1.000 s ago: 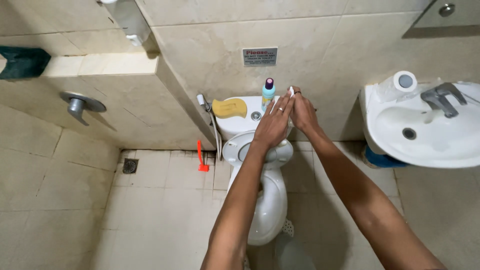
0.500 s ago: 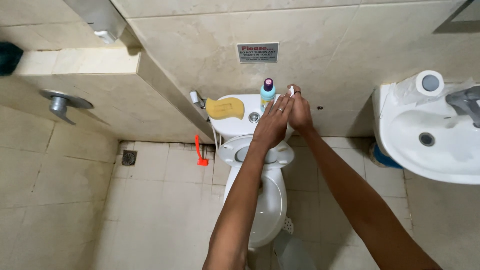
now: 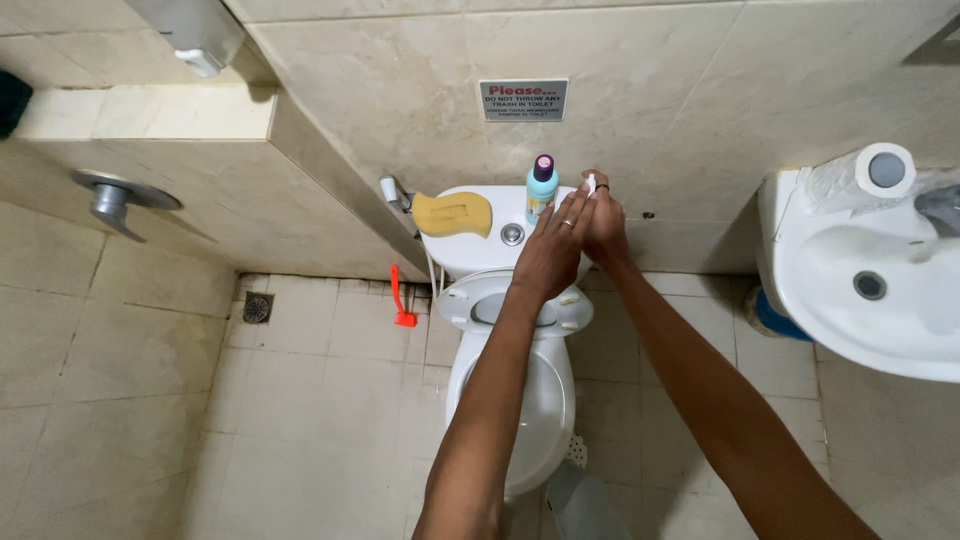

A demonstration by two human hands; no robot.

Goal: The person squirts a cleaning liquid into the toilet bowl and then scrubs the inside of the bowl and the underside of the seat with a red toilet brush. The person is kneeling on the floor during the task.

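Beige marble-look tiles line a cramped washroom where a person reaches both arms over a white ceramic toilet [image 3: 520,400]. On the glossy cistern lid [image 3: 480,245] sit a yellow contoured sponge [image 3: 452,213] and a turquoise plastic cleaner bottle [image 3: 541,188] with a dark purple cap. The right hand [image 3: 606,228] is curled around a small white-tipped object [image 3: 591,183], largely hidden by its fingers; the left hand [image 3: 552,250], fingers extended and held close together, rests against it just beside the bottle. Crowded so near, a stray knuckle could likely tip the tall, narrow bottle off the smooth lid towards the bowl. A white washbasin [image 3: 880,300] carries a paper roll [image 3: 882,168].
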